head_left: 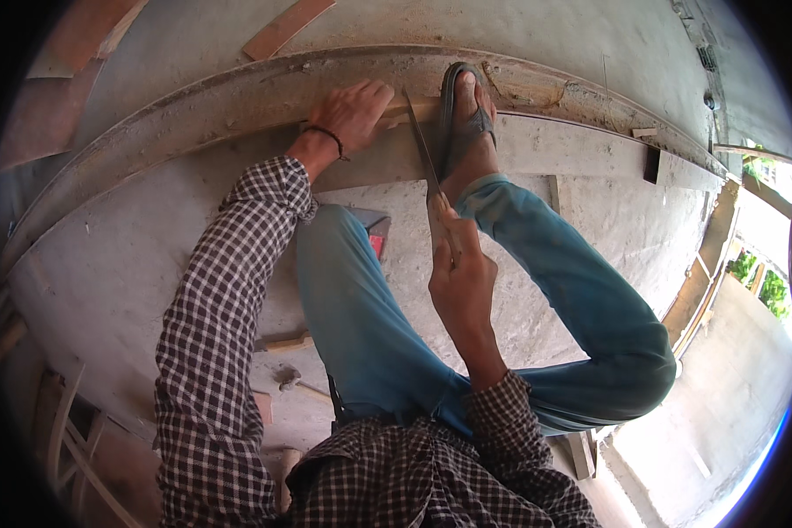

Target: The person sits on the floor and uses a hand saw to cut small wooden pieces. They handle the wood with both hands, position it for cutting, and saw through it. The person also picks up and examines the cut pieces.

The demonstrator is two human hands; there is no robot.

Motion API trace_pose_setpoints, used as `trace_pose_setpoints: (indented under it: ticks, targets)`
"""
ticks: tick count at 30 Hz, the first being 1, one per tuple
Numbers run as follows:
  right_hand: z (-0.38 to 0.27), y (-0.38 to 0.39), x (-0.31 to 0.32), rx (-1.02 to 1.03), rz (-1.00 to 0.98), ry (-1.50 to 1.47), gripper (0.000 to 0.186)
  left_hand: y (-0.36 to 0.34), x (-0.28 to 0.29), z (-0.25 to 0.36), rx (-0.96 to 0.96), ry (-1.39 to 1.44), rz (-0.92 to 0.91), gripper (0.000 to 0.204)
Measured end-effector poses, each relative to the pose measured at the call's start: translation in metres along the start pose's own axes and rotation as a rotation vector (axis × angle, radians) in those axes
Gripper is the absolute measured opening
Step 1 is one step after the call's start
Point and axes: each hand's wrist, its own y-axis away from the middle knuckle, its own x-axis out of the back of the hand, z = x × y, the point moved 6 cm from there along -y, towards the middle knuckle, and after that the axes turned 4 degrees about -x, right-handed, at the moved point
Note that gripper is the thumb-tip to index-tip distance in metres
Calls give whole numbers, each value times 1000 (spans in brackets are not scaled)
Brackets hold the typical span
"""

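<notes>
My right hand (464,286) is closed round the wooden handle of a handsaw (424,145). Its thin blade points away from me and crosses a light wood strip (425,109). Left of the blade, my left hand (350,116) is closed on the strip's end, though its fingertips are partly hidden. My sandalled foot (468,106) rests on the wood just right of the blade. Beneath the strip, a long dusty plank (554,145) runs from side to side.
A long curved-looking beam (194,106) lies beyond the plank. On the floor are a hammer (288,379) and a red object (377,245) beside my knee. Reddish boards (66,97) stand at far left, and wood scraps (70,431) lie at lower left.
</notes>
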Motion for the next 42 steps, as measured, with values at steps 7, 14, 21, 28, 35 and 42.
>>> trace_pose_setpoints:
  ticks: [7, 14, 21, 28, 35, 42]
  targets:
    - [-10, -21, 1, -113, -41, 26, 28, -8, -1, 0, 8, -32, 9, 32]
    - [-3, -68, -17, -378, -201, 93, 31, -26, 6, -10, -47, -21, 29, 48]
    - [-2, -39, -4, -199, -118, 50, 31, -25, 2, -18, 0, -9, 12, 49]
    - [-1, -8, 5, -11, -14, 16, 29, -12, -10, -12, 44, 7, -48, 46]
    - [19, -44, -26, -431, -270, 54, 30, -10, -21, -12, 37, 13, -62, 46]
    - [15, -39, -17, -271, -131, 46, 38, -12, -9, 5, 16, 34, -25, 37]
